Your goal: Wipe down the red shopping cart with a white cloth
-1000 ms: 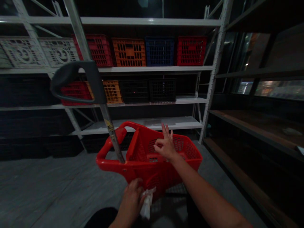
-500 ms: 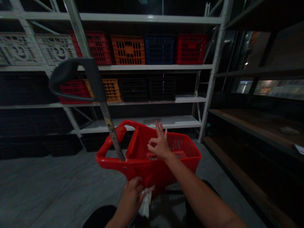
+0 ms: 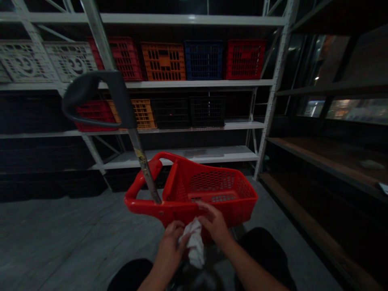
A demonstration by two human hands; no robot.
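Note:
A red plastic shopping basket (image 3: 209, 194) on a trolley stands right in front of me, with a tall grey pull handle (image 3: 142, 161) ending in a black grip (image 3: 91, 91). My left hand (image 3: 171, 244) holds a crumpled white tissue (image 3: 194, 244) at the basket's near side. My right hand (image 3: 214, 222) sits just right of it, fingers curled towards the tissue's top, and I cannot tell whether they grip it. Neither hand touches the handle.
Metal shelving (image 3: 194, 83) in front carries red, orange, blue and black plastic crates, with white lattice panels (image 3: 71, 60) at the left. A wooden shelf (image 3: 321, 163) runs along the right. Grey floor (image 3: 60, 230) spreads to the left of the basket.
My right hand has dropped from above the basket to the tissue at the near side. The left hand stays on the tissue, and the view has shifted slightly.

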